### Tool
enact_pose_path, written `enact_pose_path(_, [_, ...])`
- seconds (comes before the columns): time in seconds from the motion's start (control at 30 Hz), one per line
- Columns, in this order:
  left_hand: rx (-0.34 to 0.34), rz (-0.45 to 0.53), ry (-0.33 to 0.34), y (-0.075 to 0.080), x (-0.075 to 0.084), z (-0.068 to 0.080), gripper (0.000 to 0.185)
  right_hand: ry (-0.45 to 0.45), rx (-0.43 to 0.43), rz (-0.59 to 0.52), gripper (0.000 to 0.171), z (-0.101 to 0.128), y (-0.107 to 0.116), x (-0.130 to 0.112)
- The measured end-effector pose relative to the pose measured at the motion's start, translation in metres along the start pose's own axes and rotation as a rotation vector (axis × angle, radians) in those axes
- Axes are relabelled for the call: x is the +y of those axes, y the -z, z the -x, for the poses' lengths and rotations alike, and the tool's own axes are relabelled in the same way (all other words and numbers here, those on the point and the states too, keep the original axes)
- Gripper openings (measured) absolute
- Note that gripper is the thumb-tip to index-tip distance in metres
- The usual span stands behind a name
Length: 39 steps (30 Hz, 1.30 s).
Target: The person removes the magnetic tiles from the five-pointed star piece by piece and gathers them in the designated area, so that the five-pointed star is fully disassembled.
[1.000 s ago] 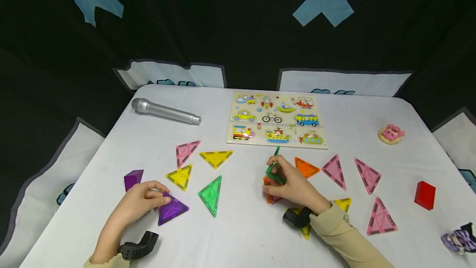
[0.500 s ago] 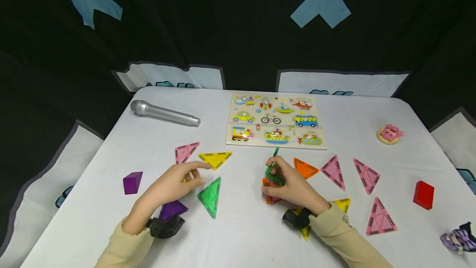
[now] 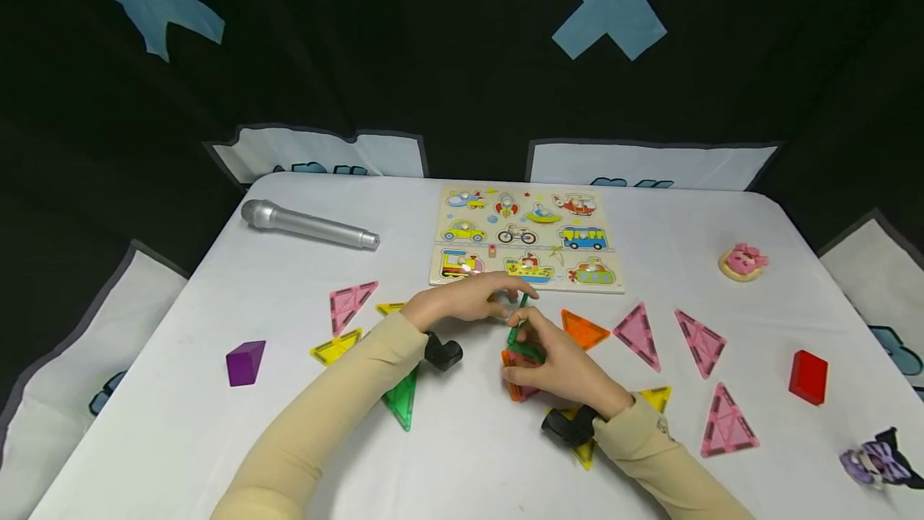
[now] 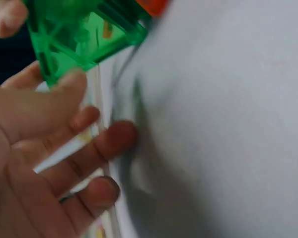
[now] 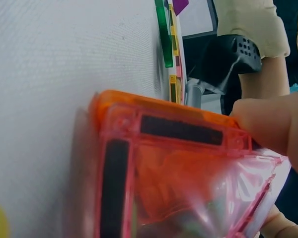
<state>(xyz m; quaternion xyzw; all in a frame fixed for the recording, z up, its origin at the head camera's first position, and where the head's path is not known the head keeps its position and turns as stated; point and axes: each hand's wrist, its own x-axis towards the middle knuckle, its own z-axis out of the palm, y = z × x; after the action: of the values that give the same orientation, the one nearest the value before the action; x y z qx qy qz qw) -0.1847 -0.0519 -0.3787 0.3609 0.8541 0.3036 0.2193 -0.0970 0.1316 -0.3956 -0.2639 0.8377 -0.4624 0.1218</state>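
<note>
- My right hand [image 3: 559, 367] grips a small standing cluster just in front of the vehicle puzzle board [image 3: 524, 239]: an orange triangle tile [image 3: 514, 375] with a pink one against it [image 5: 188, 193].
- My left hand [image 3: 465, 301] pinches the upright green triangle tile [image 3: 521, 326] atop that cluster, beside my right fingers.

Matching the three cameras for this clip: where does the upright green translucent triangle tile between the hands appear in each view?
Head: green translucent triangle tile centre, between left hand and right hand.
Left wrist: top left, above the fingers.
Right wrist: not clearly visible.
Shared landmark: orange translucent tile beside it.
</note>
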Motion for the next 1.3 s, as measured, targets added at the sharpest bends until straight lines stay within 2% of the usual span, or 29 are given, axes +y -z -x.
enact_pose_path(0.17, [0.047, 0.119, -0.052, -0.001, -0.015, 0.001, 0.022, 0.011, 0.001, -0.005, 0.053, 0.0, -0.001, -0.001])
enact_pose_path(0.33, [0.102, 0.286, -0.093, -0.001, -0.035, 0.011, 0.012, 0.003, 0.011, -0.01, 0.054, 0.0, -0.001, -0.002])
enact_pose_path(0.43, [0.148, 0.38, -0.082, 0.001, -0.041, 0.024, 0.008, -0.001, 0.008, -0.004, 0.054, 0.0, -0.001, -0.001])
enact_pose_path(0.53, [0.206, 0.454, -0.069, 0.006, -0.04, 0.038, 0.006, -0.017, 0.016, 0.004, 0.054, 0.001, -0.002, -0.001])
enact_pose_path(0.6, [0.249, 0.479, -0.052, 0.008, -0.037, 0.047, 0.008, -0.03, 0.022, 0.011, 0.055, 0.001, -0.001, 0.0])
enact_pose_path(0.7, [0.288, 0.484, 0.015, 0.009, -0.033, 0.056, 0.01, -0.045, 0.029, 0.01, 0.056, 0.002, -0.002, 0.0])
enact_pose_path(0.83, [0.275, 0.412, 0.132, 0.003, -0.028, 0.064, 0.013, -0.051, 0.027, -0.001, 0.055, 0.001, -0.002, 0.0])
enact_pose_path(1.0, [0.262, 0.247, 0.202, -0.008, -0.022, 0.067, 0.016, -0.044, 0.002, -0.031, 0.05, 0.001, -0.002, 0.001])
enact_pose_path(1.07, [0.289, 0.149, 0.233, -0.011, -0.019, 0.067, 0.015, -0.04, -0.023, -0.059, 0.047, 0.001, 0.0, 0.002])
enact_pose_path(1.23, [0.359, -0.187, 0.393, -0.016, -0.009, 0.069, 0.021, -0.036, -0.066, -0.083, 0.04, 0.004, 0.003, 0.004])
enact_pose_path(1.3, [0.374, -0.285, 0.429, -0.018, -0.004, 0.071, 0.023, -0.033, -0.07, -0.071, 0.04, 0.005, 0.003, 0.004])
